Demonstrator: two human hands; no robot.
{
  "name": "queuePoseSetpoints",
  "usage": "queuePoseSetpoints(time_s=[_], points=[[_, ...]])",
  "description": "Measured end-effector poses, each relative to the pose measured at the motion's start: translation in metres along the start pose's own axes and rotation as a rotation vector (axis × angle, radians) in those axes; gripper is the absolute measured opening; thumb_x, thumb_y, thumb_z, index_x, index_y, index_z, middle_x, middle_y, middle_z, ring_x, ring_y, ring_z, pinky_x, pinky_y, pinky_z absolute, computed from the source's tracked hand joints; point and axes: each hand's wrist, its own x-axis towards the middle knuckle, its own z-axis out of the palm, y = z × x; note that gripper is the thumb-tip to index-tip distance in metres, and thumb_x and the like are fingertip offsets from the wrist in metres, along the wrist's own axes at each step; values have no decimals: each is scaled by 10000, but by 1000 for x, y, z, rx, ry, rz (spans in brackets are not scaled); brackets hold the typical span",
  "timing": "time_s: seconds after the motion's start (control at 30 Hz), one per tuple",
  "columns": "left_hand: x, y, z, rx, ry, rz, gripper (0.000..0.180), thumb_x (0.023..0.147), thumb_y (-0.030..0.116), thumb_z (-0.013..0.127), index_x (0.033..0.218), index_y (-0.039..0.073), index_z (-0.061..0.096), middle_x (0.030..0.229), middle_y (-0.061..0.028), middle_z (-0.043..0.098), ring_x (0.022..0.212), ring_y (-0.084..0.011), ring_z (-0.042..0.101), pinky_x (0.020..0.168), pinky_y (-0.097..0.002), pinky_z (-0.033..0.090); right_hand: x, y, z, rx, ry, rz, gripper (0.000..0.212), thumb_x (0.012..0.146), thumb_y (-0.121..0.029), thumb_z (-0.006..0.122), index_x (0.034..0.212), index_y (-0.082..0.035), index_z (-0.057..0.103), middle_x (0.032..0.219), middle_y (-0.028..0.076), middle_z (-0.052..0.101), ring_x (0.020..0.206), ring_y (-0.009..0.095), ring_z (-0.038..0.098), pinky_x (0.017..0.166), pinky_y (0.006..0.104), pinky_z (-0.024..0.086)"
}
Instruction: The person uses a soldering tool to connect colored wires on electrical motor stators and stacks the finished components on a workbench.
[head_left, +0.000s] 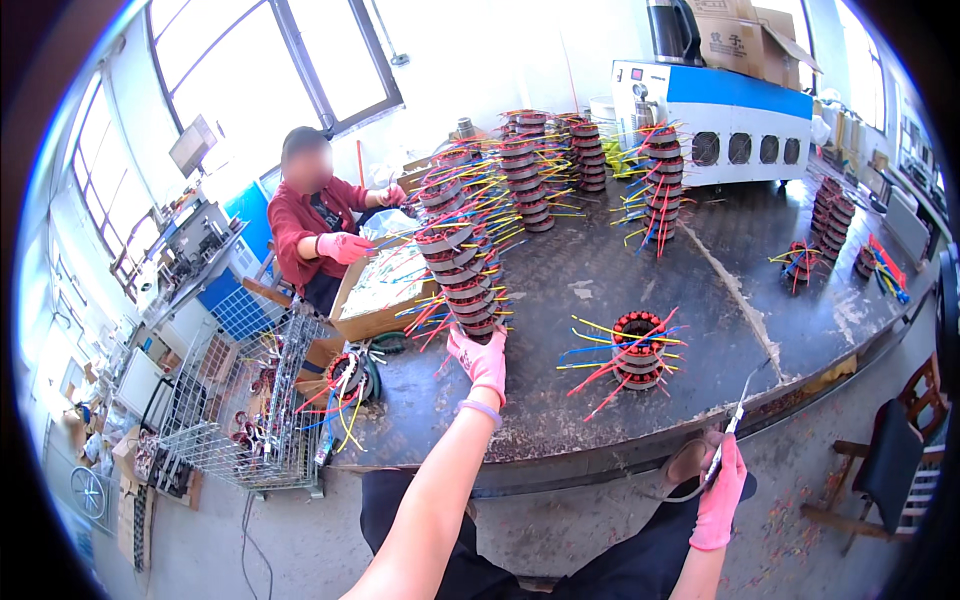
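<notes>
My left hand (480,362), in a pink glove, is closed around the bottom of a tall, leaning stack of stators (464,265), grey rings with red, blue and yellow wires sticking out. Whether the stack's base rests on the table is hidden by the hand. Low at the right, my right hand (722,490), also gloved in pink, grips a slim tool with a thin bent metal tip (738,412). That tip reaches over the table's front edge. Between the hands, a short stator stack (638,352) stands upright on the dark table (560,410), its wires splayed outward.
More stator stacks (526,175) stand farther back, with smaller ones (830,220) at the right. A blue-and-white machine (740,120) occupies the back. At left are a wire basket (240,410), a cardboard box (375,325) and a seated person (320,215). A chair (890,465) stands at right.
</notes>
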Motion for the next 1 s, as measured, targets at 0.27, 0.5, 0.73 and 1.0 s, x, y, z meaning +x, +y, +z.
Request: queuePoseSetpoints(time_s=[0.27,0.5,0.73,1.0], points=[[23,-12,6,331,-88,-20,1129,607,479,886,1464,-15,341,1469,-184,435,1390,-320,392,1144,-396,337,-2,-1,1,2,-1,-10,390,988,-385,597,990,-9,702,594,-53,503,480,23,388,441,192,265],[16,-5,16,313,-39,-18,1231,532,610,874,1459,0,342,1444,-164,458,1363,-313,421,1123,-425,349,1,-6,0,-7,9,3,404,991,-392,590,990,-2,697,592,-48,505,488,28,390,450,201,269],[17,-3,22,518,59,-53,1187,544,591,874,1436,11,347,1398,-176,461,1329,-327,442,1074,-461,402,1,-11,7,-24,38,-15,387,991,-376,588,980,-3,692,584,-42,500,478,27,378,447,196,257],[18,2,12,462,-24,-25,1138,540,537,882,1414,26,362,1371,-170,479,1293,-333,469,1069,-464,394,7,-7,5,-11,25,-27,373,989,-375,592,971,-17,698,582,-52,496,468,21,379,440,196,260]])
